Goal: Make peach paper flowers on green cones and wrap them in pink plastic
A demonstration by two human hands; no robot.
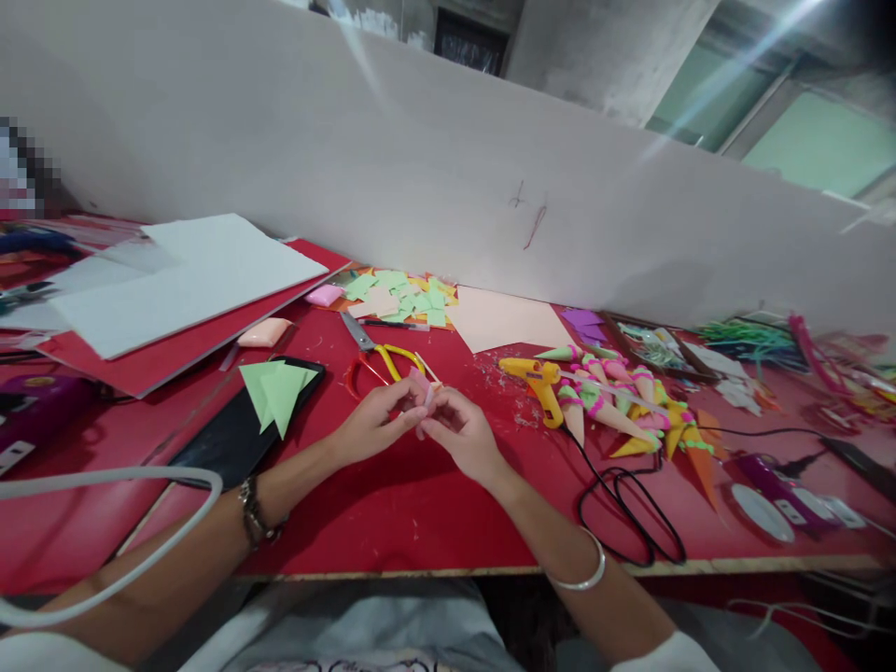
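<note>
Both my hands meet over the middle of the red tabletop, fingertips pinched together. Between them is a small pink paper piece (421, 385), partly hidden by the fingers. My left hand (382, 420) is closed on its left side, and my right hand (466, 431) grips it from the right. Just behind the hands lie scissors (388, 359) with yellow and red handles. A yellow glue gun (539, 381) rests to the right, beside a pile of small decorated paper cones (616, 392). Green paper triangles (274, 392) lie on a dark tablet-like slab (231, 439) at the left.
Green and yellow paper cuttings (410, 297) and a peach sheet (511, 319) lie along the wall. White boards (196, 280) are stacked at the left. A black cord (623, 495) loops near the front edge. A purple power strip (784, 490) sits at the right, and a white cable (210, 495) arches at the left.
</note>
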